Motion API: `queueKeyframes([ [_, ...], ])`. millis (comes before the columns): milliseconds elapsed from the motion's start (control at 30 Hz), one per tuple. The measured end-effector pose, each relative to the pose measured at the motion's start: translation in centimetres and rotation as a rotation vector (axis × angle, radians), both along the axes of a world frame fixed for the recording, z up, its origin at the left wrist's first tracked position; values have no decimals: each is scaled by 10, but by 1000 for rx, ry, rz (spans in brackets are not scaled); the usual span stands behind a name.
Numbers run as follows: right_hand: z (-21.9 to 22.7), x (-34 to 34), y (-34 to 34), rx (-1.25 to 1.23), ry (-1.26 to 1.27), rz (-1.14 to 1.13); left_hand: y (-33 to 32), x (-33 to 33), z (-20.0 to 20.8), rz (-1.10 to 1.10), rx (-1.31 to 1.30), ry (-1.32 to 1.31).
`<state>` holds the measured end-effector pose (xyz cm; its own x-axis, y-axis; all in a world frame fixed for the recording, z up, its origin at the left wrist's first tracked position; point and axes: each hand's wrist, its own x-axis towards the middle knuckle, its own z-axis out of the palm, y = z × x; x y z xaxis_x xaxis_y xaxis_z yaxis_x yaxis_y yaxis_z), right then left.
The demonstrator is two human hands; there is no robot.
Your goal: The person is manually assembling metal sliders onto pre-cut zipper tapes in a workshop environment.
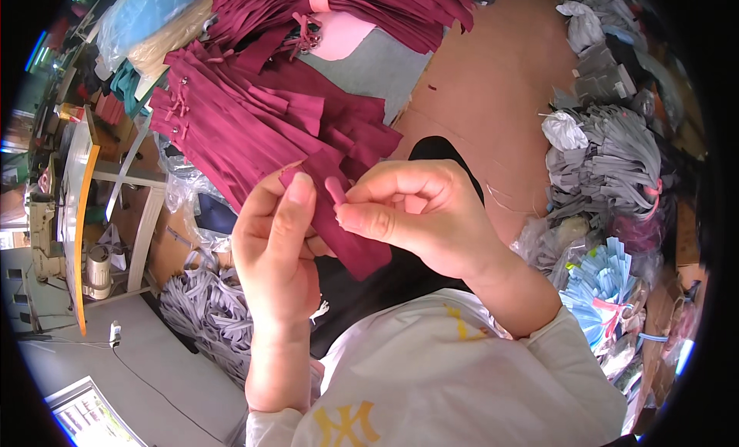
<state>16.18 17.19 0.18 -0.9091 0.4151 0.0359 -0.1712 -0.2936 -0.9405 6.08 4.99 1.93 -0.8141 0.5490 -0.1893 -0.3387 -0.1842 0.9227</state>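
Observation:
My left hand (279, 247) grips a maroon fabric strip (352, 243) between thumb and fingers, near the strip's upper end. Its lower end hangs down to the right, over my lap. A small, narrow pink fabric tab (336, 190) stands up against the strip, and my right hand (427, 216) pinches it between thumb and forefinger. Whether the tab is fastened to the strip, I cannot tell. Just beyond my hands lies a fanned pile of maroon strips (246, 120), with small tabs and shiny metal bits along its left edge.
Farther off is a maroon bundle (385, 8) tied with a pink band. Grey strip bundles (608, 151) and a light-blue bundle (600, 289) sit at the right. More grey strips (204, 316) lie at the lower left, near a table with an orange edge (86, 239).

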Motion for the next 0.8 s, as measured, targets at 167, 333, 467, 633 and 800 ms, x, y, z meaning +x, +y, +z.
queueKeyframes([
  [167, -2, 2, -3, 84, -45, -8, -9, -4, -13, -30, 87, 87],
  [333, -8, 5, -6, 495, 58, -26, -3, -17, -15, 111, 80, 200],
  [467, -22, 0, -1, 548, 158, 30, -1, -20, -9, 125, 107, 84],
  [633, -20, 0, -22, -75, 38, 53, -6, -31, -1, 70, 234, -57],
  [800, -11, -6, -17, 481, -99, 50, -12, -75, -10, 226, 163, 193],
])
